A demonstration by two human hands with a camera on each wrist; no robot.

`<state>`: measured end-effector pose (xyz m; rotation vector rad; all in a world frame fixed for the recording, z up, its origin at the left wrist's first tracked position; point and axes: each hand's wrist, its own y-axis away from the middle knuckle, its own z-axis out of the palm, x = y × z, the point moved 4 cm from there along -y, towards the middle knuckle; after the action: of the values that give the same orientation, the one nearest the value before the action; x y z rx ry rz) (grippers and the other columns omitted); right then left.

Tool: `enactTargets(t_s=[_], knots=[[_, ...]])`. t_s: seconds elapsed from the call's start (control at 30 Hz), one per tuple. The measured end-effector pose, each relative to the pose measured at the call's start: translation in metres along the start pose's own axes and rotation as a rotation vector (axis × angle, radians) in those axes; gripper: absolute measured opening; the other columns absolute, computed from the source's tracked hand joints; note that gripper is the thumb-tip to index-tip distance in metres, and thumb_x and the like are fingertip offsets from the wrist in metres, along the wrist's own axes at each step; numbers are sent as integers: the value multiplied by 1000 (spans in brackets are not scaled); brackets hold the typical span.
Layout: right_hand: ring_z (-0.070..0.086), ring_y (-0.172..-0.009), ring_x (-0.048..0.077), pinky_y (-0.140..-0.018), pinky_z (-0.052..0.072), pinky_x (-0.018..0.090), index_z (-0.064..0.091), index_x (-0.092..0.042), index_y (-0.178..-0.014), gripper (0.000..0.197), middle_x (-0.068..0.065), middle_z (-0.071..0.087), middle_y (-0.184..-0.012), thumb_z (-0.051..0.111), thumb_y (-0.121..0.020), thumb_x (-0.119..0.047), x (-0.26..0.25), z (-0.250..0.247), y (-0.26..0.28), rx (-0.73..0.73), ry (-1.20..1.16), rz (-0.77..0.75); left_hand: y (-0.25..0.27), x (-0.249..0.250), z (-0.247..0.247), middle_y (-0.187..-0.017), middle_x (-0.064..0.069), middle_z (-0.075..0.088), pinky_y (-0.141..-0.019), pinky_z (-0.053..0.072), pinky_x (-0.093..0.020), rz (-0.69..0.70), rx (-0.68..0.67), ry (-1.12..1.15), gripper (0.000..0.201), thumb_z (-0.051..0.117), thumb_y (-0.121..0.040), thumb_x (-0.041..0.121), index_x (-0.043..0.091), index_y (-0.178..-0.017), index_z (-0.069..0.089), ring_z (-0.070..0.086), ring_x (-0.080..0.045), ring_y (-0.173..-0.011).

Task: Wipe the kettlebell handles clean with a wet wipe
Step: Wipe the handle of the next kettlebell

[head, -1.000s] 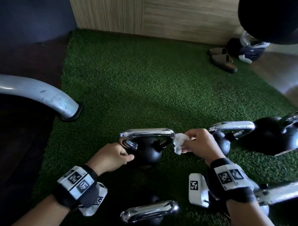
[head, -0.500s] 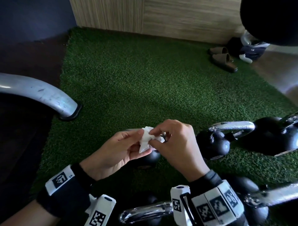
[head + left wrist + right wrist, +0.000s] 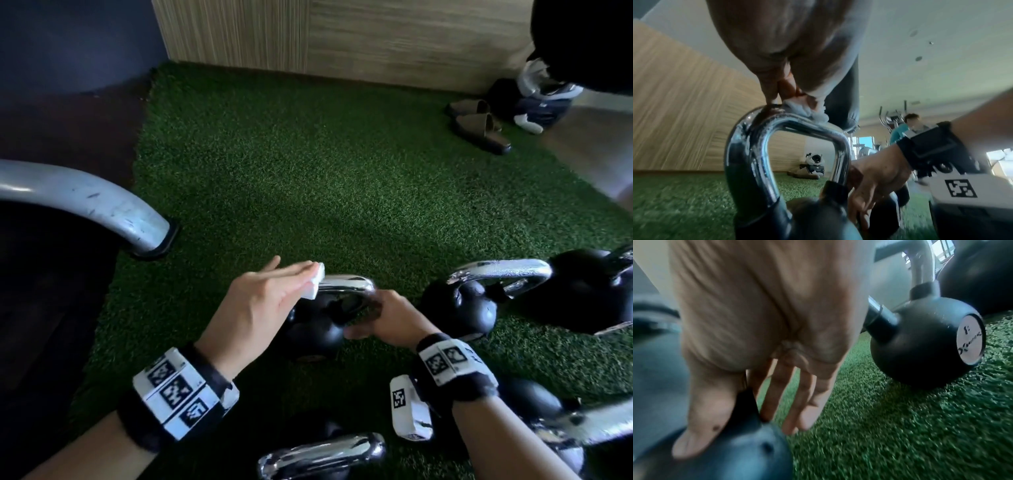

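Your hands have split since half a second ago: your left hand (image 3: 260, 301) took the wet wipe (image 3: 317, 282) and now presses it, fingers (image 3: 298, 270) straight and together, onto the top of the kettlebell (image 3: 315, 332) handle (image 3: 346, 284). Your right hand (image 3: 387, 322) grips the kettlebell at the handle's right foot, thumb and fingers clamped either side.

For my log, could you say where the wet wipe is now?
Head view, centre: the wet wipe sits under the left hand on a chrome handle.
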<state>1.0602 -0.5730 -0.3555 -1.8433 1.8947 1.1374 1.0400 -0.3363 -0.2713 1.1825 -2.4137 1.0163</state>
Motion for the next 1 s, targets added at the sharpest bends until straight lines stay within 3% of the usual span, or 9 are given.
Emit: enactTargets(t_s=[0.07, 0.2, 0.33, 0.43, 0.5, 0.67, 0.8, 0.9, 1.0], knots=[[69, -86, 1, -83, 54, 21, 79, -28, -99, 47, -12, 76, -89, 97, -58, -39, 2, 10, -6, 94, -34, -7, 4, -2, 5, -134, 2, 66, -110, 49, -37, 63, -13, -38, 47, 72, -92, 5, 15, -136, 62, 64, -4, -121], [69, -76, -2, -68, 49, 12, 80, -25, -86, 41, -12, 76, -76, 96, -56, -46, 11, 20, -11, 183, -58, -17, 15, -23, -13, -130, 6, 68, -107, 51, -38, -42, 121, 58, 36, 67, -94, 9, 12, -130, 68, 65, 1, -118], [65, -68, -11, -62, 44, 3, 75, -28, -78, 34, -17, 72, -72, 97, -57, -43, 14, 25, -7, 221, -91, -20, 27, -20, -10, -131, 2, 68, -109, 48, -26, 7, 142, 48, 37, 67, -93, 5, 10, -129, 68, 64, -1, -121], [68, -74, -8, -67, 48, 6, 76, -28, -84, 35, -17, 75, -79, 95, -59, -43, 16, 27, -6, 232, -130, -25, 47, -55, -7, -123, 4, 71, -96, 51, -13, -244, 271, 125, 33, 65, -94, 3, 13, -126, 71, 69, -2, -112], [68, -74, -8, -66, 48, 5, 77, -27, -88, 37, -16, 76, -82, 95, -60, -42, 17, 28, -6, 228, -142, -23, 62, -73, -1, -122, 3, 73, -95, 52, -16, -395, 268, 237, 33, 62, -96, 5, 14, -127, 70, 73, -11, -108], [68, -71, -10, -64, 46, 3, 75, -30, -85, 32, -16, 75, -79, 96, -61, -37, 15, 28, -7, 223, -154, -19, 72, -62, 3, -123, 5, 69, -97, 48, -10, -379, 345, 340, 31, 61, -94, 3, 4, -125, 67, 67, 4, -112], [63, -66, -16, -62, 43, 1, 65, -37, -70, 32, -20, 68, -70, 96, -61, -34, 13, 25, -8, 206, -126, -33, 93, -87, 43, -111, 15, 74, -98, 53, -17, -598, 252, 514, 29, 68, -90, 4, 23, -112, 72, 68, 7, -104], [67, -74, -2, -70, 49, 10, 71, -31, -77, 32, -13, 72, -77, 95, -60, -42, 11, 23, -10, 206, -65, -46, 97, -91, 61, -103, 30, 72, -94, 52, -12, -637, 275, 544, 25, 68, -91, 12, 18, -114, 72, 69, 3, -107], [71, -85, 12, -85, 58, 33, 77, -28, -98, 60, -6, 76, -87, 86, -51, -64, 12, 26, -12, 206, -39, -71, 96, -94, 58, -109, 16, 76, -96, 54, -20, -638, 230, 580, 25, 67, -95, 15, 13, -118, 74, 71, -5, -109]])
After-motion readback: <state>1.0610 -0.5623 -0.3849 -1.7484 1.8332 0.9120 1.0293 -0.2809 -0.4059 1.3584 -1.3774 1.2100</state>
